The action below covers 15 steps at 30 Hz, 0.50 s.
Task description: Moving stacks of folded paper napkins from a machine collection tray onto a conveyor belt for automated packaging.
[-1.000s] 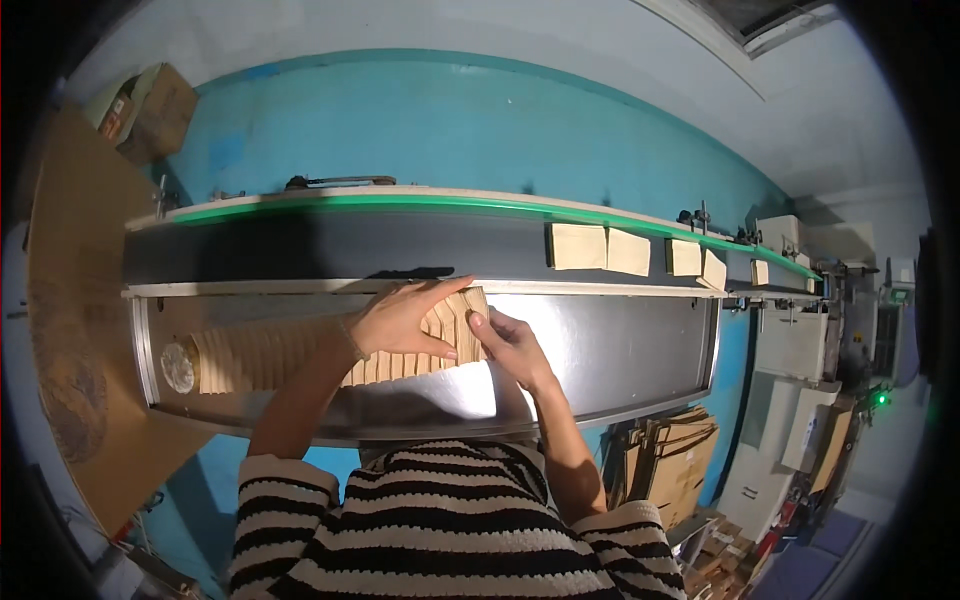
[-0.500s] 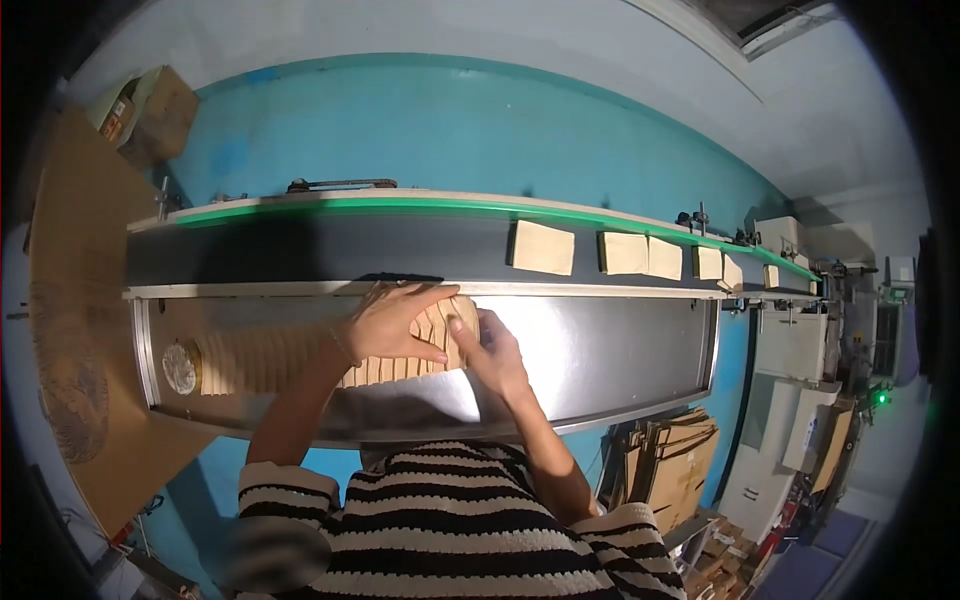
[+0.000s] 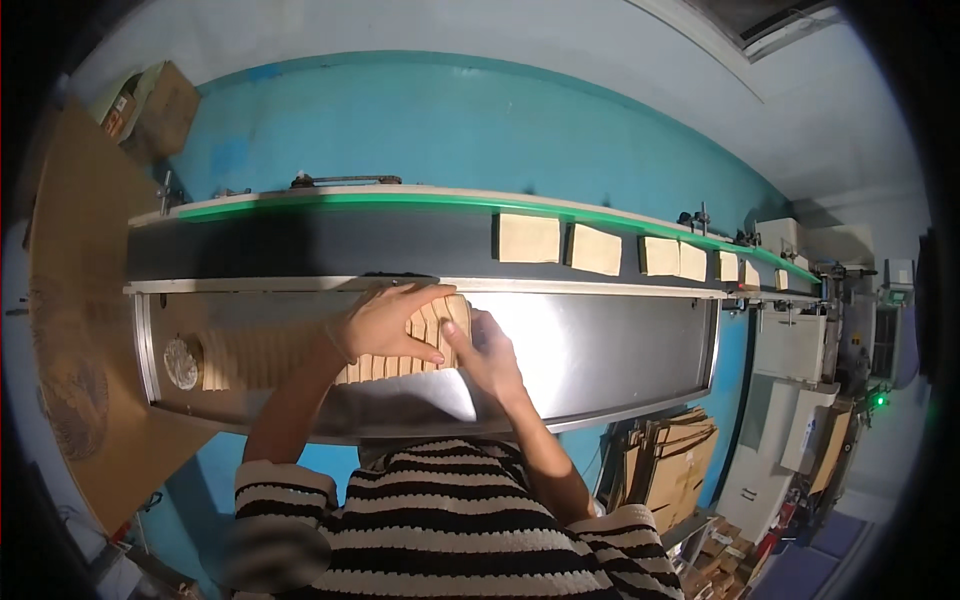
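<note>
At left, a row of paper packets point(image 3: 265, 358) is spanned by the left hand point(image 3: 392, 325), its thumb and fingers spread wide. The row's end is held between thumb and fingers by the right hand point(image 3: 487, 358), shifted leftward since a second ago. Beyond the right hand, packets on the grey belt point(image 3: 420, 250) have been carried rightward, joined by another.
</note>
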Each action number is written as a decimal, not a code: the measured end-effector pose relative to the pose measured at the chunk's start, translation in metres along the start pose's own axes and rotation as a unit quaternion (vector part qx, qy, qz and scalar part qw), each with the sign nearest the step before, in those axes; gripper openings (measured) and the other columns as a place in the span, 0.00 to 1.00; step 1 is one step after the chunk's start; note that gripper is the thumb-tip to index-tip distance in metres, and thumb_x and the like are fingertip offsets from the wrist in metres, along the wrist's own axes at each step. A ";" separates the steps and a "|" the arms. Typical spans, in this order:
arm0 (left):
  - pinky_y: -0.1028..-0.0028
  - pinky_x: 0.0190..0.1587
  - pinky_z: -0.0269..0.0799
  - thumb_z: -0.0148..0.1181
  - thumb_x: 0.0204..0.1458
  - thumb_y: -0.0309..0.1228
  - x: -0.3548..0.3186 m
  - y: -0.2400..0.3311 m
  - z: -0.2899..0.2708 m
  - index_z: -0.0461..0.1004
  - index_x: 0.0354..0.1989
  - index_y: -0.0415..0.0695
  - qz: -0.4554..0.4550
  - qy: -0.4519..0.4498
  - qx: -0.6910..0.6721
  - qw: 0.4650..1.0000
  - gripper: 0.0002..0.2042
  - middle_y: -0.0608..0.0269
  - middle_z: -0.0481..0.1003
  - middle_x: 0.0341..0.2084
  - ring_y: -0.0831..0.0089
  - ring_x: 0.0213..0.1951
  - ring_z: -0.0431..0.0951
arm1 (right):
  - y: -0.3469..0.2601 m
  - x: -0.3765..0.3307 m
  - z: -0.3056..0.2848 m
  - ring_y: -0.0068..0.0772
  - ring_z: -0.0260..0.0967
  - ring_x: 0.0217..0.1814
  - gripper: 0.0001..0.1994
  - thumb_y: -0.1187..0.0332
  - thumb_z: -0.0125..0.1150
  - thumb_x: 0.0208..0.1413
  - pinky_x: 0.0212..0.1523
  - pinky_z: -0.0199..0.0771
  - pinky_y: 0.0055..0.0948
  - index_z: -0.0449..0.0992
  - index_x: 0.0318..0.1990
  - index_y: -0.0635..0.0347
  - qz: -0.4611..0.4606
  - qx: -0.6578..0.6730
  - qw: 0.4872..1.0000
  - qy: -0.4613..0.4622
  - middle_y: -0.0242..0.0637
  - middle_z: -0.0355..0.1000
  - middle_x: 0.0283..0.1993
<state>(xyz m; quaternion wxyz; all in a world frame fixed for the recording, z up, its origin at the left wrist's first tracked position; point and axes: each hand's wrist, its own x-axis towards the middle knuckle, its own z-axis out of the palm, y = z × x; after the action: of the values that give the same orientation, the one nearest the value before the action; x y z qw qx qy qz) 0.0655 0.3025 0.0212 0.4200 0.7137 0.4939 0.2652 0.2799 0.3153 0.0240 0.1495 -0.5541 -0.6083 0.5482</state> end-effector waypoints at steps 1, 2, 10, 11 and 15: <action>0.60 0.55 0.69 0.75 0.37 0.49 0.000 0.000 -0.003 0.66 0.61 0.44 -0.007 -0.006 0.011 1.000 0.42 0.45 0.73 0.50 0.47 0.51 0.74 | 0.011 0.005 0.004 0.25 0.68 0.43 0.24 0.51 0.60 0.61 0.45 0.70 0.26 0.73 0.49 0.66 0.014 0.057 0.998 -0.004 0.35 0.74 0.41; 0.60 0.55 0.69 0.75 0.37 0.49 0.000 -0.001 -0.005 0.66 0.61 0.44 -0.006 -0.007 0.011 1.000 0.42 0.45 0.73 0.50 0.47 0.51 0.74 | 0.014 0.007 0.007 0.25 0.68 0.43 0.24 0.51 0.60 0.61 0.45 0.70 0.26 0.73 0.49 0.66 0.014 0.058 0.998 -0.002 0.35 0.74 0.41; 0.60 0.55 0.68 0.75 0.38 0.48 -0.014 -0.008 -0.015 0.67 0.58 0.48 -0.048 -0.014 0.001 0.999 0.38 0.47 0.73 0.49 0.48 0.52 0.73 | 0.022 0.012 -0.011 0.18 0.65 0.36 0.20 0.54 0.60 0.63 0.36 0.67 0.21 0.75 0.48 0.65 0.138 0.193 0.968 -0.085 0.31 0.73 0.36; 0.61 0.56 0.68 0.76 0.38 0.47 -0.015 -0.005 -0.016 0.68 0.58 0.46 -0.055 -0.023 0.011 0.998 0.37 0.49 0.73 0.49 0.50 0.52 0.73 | 0.039 0.017 -0.014 0.18 0.65 0.34 0.20 0.54 0.59 0.63 0.34 0.67 0.21 0.75 0.47 0.65 0.102 0.157 0.981 -0.056 0.30 0.73 0.35; 0.62 0.56 0.68 0.76 0.38 0.47 -0.010 -0.004 -0.019 0.67 0.58 0.45 -0.046 -0.030 0.015 0.998 0.38 0.49 0.73 0.51 0.50 0.53 0.73 | 0.027 0.045 -0.020 0.20 0.71 0.32 0.22 0.49 0.55 0.64 0.34 0.70 0.21 0.75 0.42 0.64 0.075 0.298 0.948 0.079 0.33 0.75 0.33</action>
<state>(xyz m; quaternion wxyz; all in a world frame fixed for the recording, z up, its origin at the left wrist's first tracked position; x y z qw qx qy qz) 0.0447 0.3004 0.0281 0.4357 0.7039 0.5174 0.2168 0.2943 0.3572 -0.0099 0.3141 -0.5698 -0.3606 0.6683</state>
